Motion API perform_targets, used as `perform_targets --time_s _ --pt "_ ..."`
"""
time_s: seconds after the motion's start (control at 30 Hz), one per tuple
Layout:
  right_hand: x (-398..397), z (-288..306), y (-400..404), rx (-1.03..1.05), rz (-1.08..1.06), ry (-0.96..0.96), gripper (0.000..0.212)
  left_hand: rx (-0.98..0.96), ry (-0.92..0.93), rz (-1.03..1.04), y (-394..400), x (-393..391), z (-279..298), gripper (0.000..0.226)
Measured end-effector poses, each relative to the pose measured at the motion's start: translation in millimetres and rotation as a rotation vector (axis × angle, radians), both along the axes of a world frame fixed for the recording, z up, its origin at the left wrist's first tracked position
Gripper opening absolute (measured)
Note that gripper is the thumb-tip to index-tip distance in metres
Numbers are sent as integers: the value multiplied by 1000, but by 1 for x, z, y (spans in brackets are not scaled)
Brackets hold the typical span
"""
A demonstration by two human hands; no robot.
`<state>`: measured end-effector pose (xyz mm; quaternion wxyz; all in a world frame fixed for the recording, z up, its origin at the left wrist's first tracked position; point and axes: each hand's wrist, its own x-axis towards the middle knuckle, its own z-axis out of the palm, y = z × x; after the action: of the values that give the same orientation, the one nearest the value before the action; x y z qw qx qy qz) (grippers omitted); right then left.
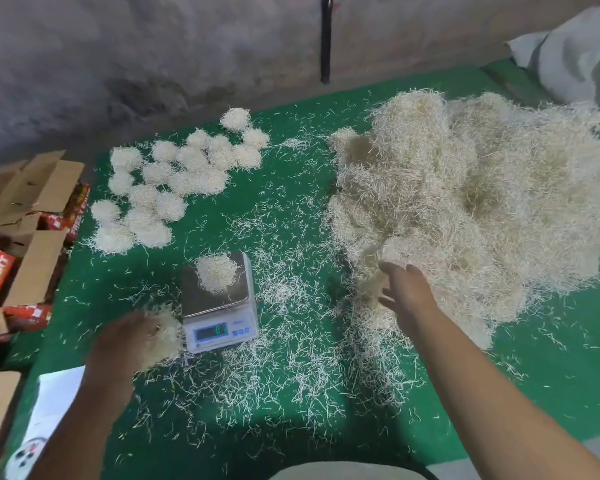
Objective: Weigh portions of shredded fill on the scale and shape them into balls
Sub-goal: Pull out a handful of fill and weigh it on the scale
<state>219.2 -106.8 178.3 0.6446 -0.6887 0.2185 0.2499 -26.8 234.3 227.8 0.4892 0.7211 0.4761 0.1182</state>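
Observation:
A small white digital scale (222, 329) stands in the middle of the green table, its display lit. A loose clump of pale shredded fill (216, 271) rests on its steel pan. My left hand (132, 336) is just left of the scale, closed around a wad of fill (163, 332). My right hand (400, 289) reaches into the near edge of the big fill heap (471, 209) on the right, fingers spread among the shreds. Several finished fill balls (174, 181) lie grouped at the far left of the table.
Loose shreds litter the green table cover (551, 375). Open cardboard boxes and red fruit cartons (18, 237) crowd the left edge. A white sheet (56, 396) lies at the near left. A grey sack (582, 60) sits far right, against a concrete wall.

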Motion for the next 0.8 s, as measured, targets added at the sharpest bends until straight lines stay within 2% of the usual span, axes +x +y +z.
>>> perform_targets --time_s 0.07,0.13,0.2,0.23,0.27,0.3,0.33,0.4,0.47,0.5,0.53,0.63,0.73,0.77,0.8 --pt "-31 12 34 -20 228 -107 78 -32 4 -114 -11 4 1 20" --pt "-61 18 71 25 490 -184 72 -181 -66 -100 -22 13 1 11" --pt "-85 22 106 189 638 -32 45 -136 -101 -137 -32 24 5 8" --pt "-96 24 121 313 675 79 35 -78 -121 -176 -38 29 4 20" --pt "-103 24 134 446 652 196 37 -31 -142 -214 -43 36 3 29" --pt "-108 22 145 549 600 327 43 48 -105 -282 -49 43 6 31" --pt "-112 17 153 633 553 434 50 64 -82 -263 -53 48 2 30" --pt "-117 9 167 730 495 485 67 92 -94 -321 -58 49 -10 27" --pt "-123 5 181 679 520 449 78 238 58 -463 -62 40 -26 24" --pt "-124 3 187 599 509 443 78 307 187 -567 -66 31 -37 32" --pt "-124 2 194 513 486 441 75 301 227 -629 -70 25 -48 43" --pt "-116 -13 204 340 306 450 59 29 96 -677 -75 10 -57 52" --pt "-105 -18 213 281 238 459 70 -71 -107 -463 -59 2 -57 29" --pt "-104 -15 220 280 255 431 76 -154 -111 -344 -48 1 -58 24" --pt "-105 -11 228 268 267 404 81 -305 -108 -214 -35 1 -60 28"
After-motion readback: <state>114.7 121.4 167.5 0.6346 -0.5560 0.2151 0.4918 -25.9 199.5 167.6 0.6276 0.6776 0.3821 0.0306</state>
